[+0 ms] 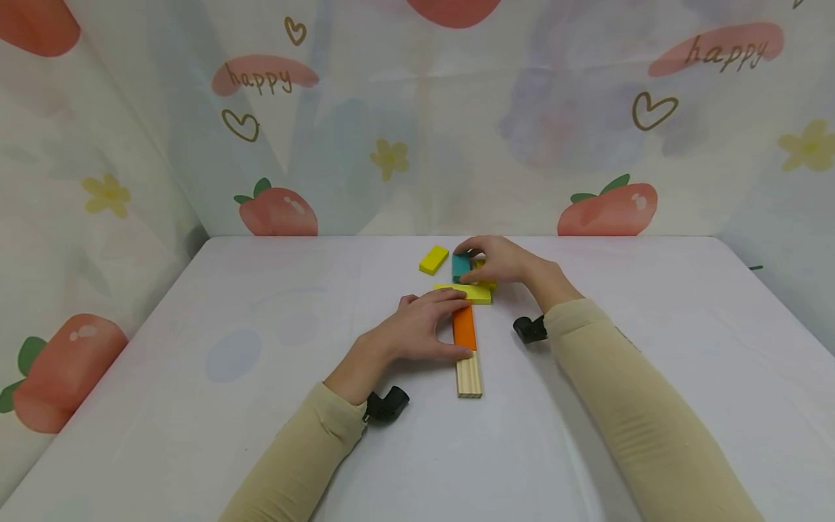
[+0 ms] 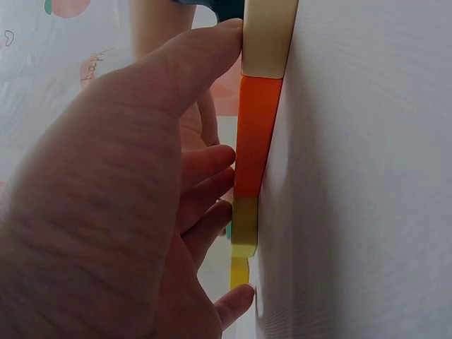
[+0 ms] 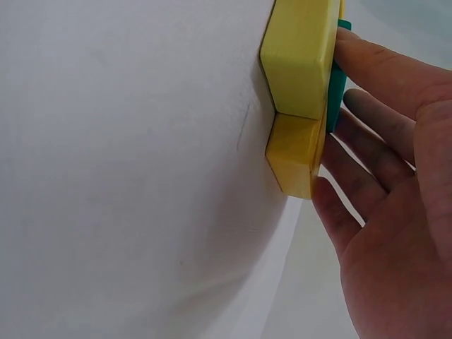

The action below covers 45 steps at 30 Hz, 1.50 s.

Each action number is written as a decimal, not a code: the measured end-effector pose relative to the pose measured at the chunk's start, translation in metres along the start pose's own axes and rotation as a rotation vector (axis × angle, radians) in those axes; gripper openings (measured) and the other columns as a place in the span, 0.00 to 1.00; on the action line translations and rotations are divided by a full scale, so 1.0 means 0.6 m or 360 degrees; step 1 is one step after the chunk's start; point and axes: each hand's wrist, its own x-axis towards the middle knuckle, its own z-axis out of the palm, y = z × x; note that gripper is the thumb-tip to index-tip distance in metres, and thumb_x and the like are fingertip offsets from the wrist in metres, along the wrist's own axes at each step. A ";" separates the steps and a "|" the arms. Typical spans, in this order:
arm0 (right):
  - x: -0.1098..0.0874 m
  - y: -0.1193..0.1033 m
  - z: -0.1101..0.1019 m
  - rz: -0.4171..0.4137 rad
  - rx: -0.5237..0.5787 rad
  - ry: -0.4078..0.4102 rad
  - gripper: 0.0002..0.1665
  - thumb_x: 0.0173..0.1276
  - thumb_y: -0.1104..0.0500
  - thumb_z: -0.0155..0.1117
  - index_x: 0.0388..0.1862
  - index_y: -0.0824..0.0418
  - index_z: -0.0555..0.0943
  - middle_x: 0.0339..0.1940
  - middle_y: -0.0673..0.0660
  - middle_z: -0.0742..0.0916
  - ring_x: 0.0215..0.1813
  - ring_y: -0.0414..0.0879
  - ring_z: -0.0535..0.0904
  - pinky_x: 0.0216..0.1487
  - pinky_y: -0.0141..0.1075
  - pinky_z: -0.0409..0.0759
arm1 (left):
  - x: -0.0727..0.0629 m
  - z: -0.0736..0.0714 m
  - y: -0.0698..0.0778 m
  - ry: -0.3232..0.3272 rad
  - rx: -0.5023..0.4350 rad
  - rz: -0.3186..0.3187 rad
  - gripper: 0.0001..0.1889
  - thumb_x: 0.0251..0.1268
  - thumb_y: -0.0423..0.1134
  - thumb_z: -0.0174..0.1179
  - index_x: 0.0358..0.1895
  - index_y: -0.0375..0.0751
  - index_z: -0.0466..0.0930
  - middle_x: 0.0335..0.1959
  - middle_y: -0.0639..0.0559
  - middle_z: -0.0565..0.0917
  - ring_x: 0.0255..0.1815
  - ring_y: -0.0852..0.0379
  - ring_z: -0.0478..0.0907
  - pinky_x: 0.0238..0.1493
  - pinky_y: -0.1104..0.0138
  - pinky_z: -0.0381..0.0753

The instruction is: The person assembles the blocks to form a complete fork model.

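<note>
Pinching a teal block (image 1: 461, 269) in the right hand (image 1: 501, 261), with thumb near and fingertips curled at the far end. Smooth, flat and rectangular, at the far end of the row, just past the crosswise yellow bar (image 1: 481, 295). Next to it, a glossy yellow block (image 3: 293, 150), partly covered in the head view — can't tell if touching the teal.

Resting the left hand (image 1: 414, 326) loosely along the row, with fingers stretched to the yellow bar and orange block (image 1: 464, 332), thumb at the wood block (image 1: 469, 378). Bare and streaky with grain, unlike the painted ones.

Reaching in at a slant with both forearms, in tan sleeves (image 1: 629, 406), over white cloth (image 1: 196, 435). Off to the left of the teal — a loose yellow block (image 1: 433, 259).
</note>
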 end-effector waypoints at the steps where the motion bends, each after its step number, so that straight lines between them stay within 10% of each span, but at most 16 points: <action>1: 0.000 -0.001 0.000 0.0002 -0.0003 -0.0002 0.35 0.68 0.52 0.72 0.71 0.59 0.75 0.68 0.66 0.78 0.67 0.60 0.72 0.72 0.56 0.69 | 0.000 0.000 0.000 -0.0002 -0.0004 -0.0001 0.41 0.62 0.61 0.67 0.77 0.49 0.68 0.79 0.55 0.66 0.80 0.59 0.58 0.68 0.47 0.59; 45: -0.005 0.001 -0.002 -0.0059 -0.0029 0.0010 0.30 0.74 0.54 0.65 0.71 0.63 0.74 0.66 0.64 0.80 0.65 0.59 0.74 0.74 0.55 0.68 | 0.001 0.000 -0.002 -0.0005 0.0007 -0.0010 0.41 0.62 0.61 0.67 0.76 0.50 0.68 0.79 0.55 0.65 0.80 0.58 0.57 0.69 0.47 0.59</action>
